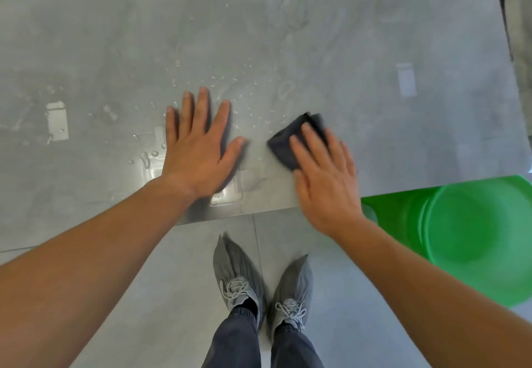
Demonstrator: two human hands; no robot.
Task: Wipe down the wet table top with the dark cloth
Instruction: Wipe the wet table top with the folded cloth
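Right hand (325, 177) flat on the dark cloth (293, 143), near the front edge of the table top (374, 36)
Its fingers lie straight over the folded cloth, pressing rather than clutching; the left hand (198, 148) rests spread and empty just beside it; droplets (218, 79) lie scattered beyond both. The cloth looks soft, light and limp, likely to bunch or slide on the slick surface, so a flat palm over its middle should suit best

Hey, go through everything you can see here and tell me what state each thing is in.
Table top: wet, droplets scattered.
Dark cloth: folded, pressed on the table.
Left hand: flat, palm down on table.
Right hand: straight fingers pressing cloth.
Green bucket: upright, uncovered.
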